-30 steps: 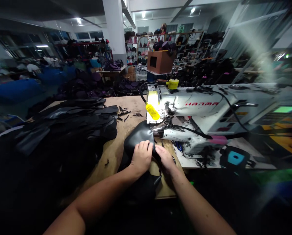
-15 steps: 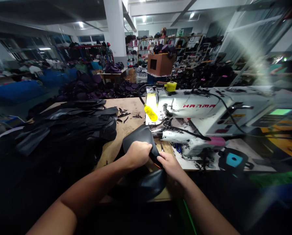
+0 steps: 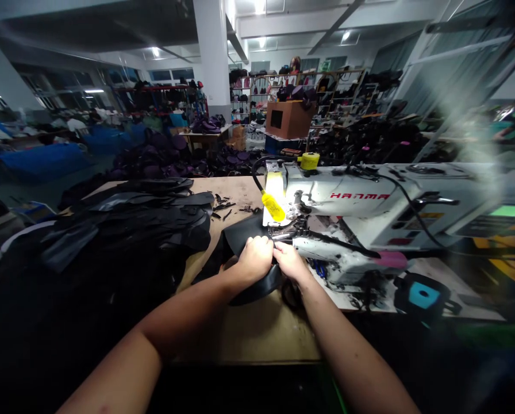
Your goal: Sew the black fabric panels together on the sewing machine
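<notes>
A smooth black sheet piece (image 3: 241, 233), like leather or coated fabric, lies curved in front of the white sewing machine (image 3: 326, 192). Its far edge reaches the needle area under a lit yellow lamp (image 3: 273, 207). My left hand (image 3: 257, 257) is closed on the piece, knuckles up. Close beside it, my right hand (image 3: 289, 260) pinches the edge near the machine's narrow arm (image 3: 322, 248). Part of the black material hangs below both hands. The fingertips and the needle itself are mostly hidden.
A large heap of black cut pieces (image 3: 145, 224) covers the left of the wooden table (image 3: 257, 339). Dark scraps (image 3: 223, 207) lie behind the work. Right of the machine arm sits a black item with a blue patch (image 3: 424, 294). A brown box (image 3: 288, 119) stands farther back.
My hands have come closer together, the right one moving forward toward the needle area. The black material has been drawn up and forward from the table's front. The view has shifted slightly.
</notes>
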A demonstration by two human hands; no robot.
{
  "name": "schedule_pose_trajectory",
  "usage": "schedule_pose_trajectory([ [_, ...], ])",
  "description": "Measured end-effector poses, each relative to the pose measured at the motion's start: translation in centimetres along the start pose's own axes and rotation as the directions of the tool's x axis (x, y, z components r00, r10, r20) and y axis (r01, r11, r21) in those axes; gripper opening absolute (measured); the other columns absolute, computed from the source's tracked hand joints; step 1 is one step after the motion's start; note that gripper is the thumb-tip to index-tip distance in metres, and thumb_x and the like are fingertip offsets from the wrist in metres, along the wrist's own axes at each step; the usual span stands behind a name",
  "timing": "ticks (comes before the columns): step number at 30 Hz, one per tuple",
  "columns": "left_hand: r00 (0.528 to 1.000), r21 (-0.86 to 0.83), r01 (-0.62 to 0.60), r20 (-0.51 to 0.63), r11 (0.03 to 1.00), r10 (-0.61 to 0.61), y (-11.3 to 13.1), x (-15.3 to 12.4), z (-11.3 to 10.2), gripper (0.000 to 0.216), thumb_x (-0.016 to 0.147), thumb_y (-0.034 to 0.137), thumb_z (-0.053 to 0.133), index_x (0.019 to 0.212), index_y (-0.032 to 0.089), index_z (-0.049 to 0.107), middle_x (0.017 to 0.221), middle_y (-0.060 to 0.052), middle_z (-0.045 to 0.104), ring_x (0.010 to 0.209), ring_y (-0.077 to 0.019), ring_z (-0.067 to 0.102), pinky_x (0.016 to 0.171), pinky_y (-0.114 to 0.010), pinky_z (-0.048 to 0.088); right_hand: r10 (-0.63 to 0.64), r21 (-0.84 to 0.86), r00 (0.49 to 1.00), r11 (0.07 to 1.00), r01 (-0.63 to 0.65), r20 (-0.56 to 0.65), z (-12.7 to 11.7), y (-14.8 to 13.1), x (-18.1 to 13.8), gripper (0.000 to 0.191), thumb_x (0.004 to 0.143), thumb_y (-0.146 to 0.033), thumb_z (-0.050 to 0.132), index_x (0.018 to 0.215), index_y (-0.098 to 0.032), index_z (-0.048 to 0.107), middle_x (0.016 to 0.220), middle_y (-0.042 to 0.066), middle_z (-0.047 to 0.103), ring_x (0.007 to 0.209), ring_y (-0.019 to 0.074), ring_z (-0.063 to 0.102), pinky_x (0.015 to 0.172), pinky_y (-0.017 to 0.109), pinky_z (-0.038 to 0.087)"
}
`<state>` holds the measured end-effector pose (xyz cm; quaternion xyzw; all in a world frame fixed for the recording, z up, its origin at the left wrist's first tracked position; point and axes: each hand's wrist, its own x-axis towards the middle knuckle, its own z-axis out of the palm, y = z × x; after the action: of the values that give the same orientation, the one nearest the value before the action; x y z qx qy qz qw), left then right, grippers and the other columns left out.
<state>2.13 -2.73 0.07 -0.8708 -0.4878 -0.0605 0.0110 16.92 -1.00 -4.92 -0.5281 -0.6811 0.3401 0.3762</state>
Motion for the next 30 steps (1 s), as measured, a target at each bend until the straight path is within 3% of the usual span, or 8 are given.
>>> schedule_pose_trajectory([
  [5,0.994,0.064,-0.018,-0.106,0.998,0.025,-1.7,-0.7,1.0,0.034,0.103,0.023,0.040,0.128,0.016,0.063,0.115,-0.014,0.063,0.105,-0.0287,0.055,0.086,-0.040,0.044,0.017,-0.191,1.000,0.982,-0.017,0.002,-0.1,-0.6,0.4,0.026,0.090,-0.031,0.047,0.071,-0.020,0.061,0.078,0.005,0.069,0.073,0.0189,0.059,0.072,0.030,0.043],
  [9,0.972,0.073,-0.216,-0.078,0.974,0.221,-4.7,-0.9,0.8,0.037,0.104,0.022,0.038,0.132,0.018,0.063,0.109,-0.011,0.064,0.098,-0.0244,0.055,0.085,-0.036,0.044,0.009,-0.452,1.000,0.892,-0.020,-0.027,-1.0,-1.4,-0.6,0.030,0.088,-0.024,0.052,0.058,-0.020,0.054,0.069,0.008,0.066,0.063,0.0175,0.054,0.064,0.030,0.034],
  [14,0.938,-0.010,-0.347,-0.006,0.938,0.347,-5.4,0.6,-0.6,0.036,0.104,0.021,0.037,0.107,0.013,0.072,0.098,-0.011,0.064,0.089,-0.0213,0.058,0.082,-0.031,0.047,0.033,-0.277,0.998,0.961,-0.015,0.060,-1.0,-1.7,-0.3,0.035,0.087,-0.023,0.052,0.052,-0.021,0.051,0.058,0.003,0.060,0.056,0.0158,0.051,0.058,0.028,0.033],
  [17,0.961,-0.002,-0.277,0.026,0.961,0.277,-3.8,1.4,-0.8,0.033,0.102,0.025,0.044,0.102,0.010,0.073,0.098,-0.013,0.064,0.087,-0.0228,0.060,0.081,-0.033,0.050,0.116,-0.080,0.992,0.990,-0.113,0.041,-0.4,-1.2,0.6,0.033,0.089,-0.028,0.050,0.057,-0.021,0.056,0.055,0.001,0.059,0.055,0.0167,0.054,0.057,0.027,0.038],
  [20,0.992,-0.033,-0.122,0.022,0.992,0.123,-2.2,2.0,-0.4,0.033,0.102,0.025,0.044,0.099,0.009,0.073,0.100,-0.015,0.065,0.086,-0.0236,0.061,0.081,-0.035,0.052,0.130,-0.020,0.991,0.991,-0.131,-0.023,-0.1,-0.7,1.3,0.033,0.087,-0.029,0.049,0.055,-0.022,0.052,0.053,-0.001,0.056,0.053,0.0160,0.052,0.056,0.026,0.039],
  [23,0.999,-0.097,-0.024,-0.027,0.995,0.021,-1.6,1.9,0.4,0.033,0.101,0.021,0.041,0.099,0.010,0.072,0.102,-0.014,0.065,0.088,-0.0226,0.062,0.082,-0.034,0.052,0.061,-0.087,0.998,0.994,-0.064,-0.032,-0.6,-0.8,1.6,0.033,0.083,-0.028,0.051,0.051,-0.022,0.049,0.053,-0.001,0.054,0.055,0.0152,0.048,0.056,0.026,0.036],
  [27,0.987,-0.219,-0.083,-0.152,0.972,0.050,-2.2,-0.6,2.0,0.033,0.101,0.023,0.041,0.114,0.015,0.070,0.105,-0.011,0.066,0.094,-0.0209,0.063,0.086,-0.031,0.052,0.068,-0.213,0.996,0.975,-0.055,0.053,-1.7,-1.7,1.1,0.033,0.080,-0.028,0.054,0.047,-0.021,0.051,0.050,0.001,0.054,0.053,0.0154,0.047,0.055,0.028,0.034],
  [30,0.998,-0.291,-0.014,-0.061,0.957,-0.003,-3.3,-3.5,3.6,0.036,0.103,0.030,0.038,0.112,0.018,0.070,0.104,-0.010,0.070,0.097,-0.0218,0.065,0.090,-0.032,0.050,0.083,-0.267,0.994,0.962,-0.060,0.074,-2.0,-2.1,0.6,0.030,0.076,-0.027,0.057,0.047,-0.021,0.051,0.048,0.002,0.054,0.049,0.0141,0.043,0.053,0.029,0.031],
])
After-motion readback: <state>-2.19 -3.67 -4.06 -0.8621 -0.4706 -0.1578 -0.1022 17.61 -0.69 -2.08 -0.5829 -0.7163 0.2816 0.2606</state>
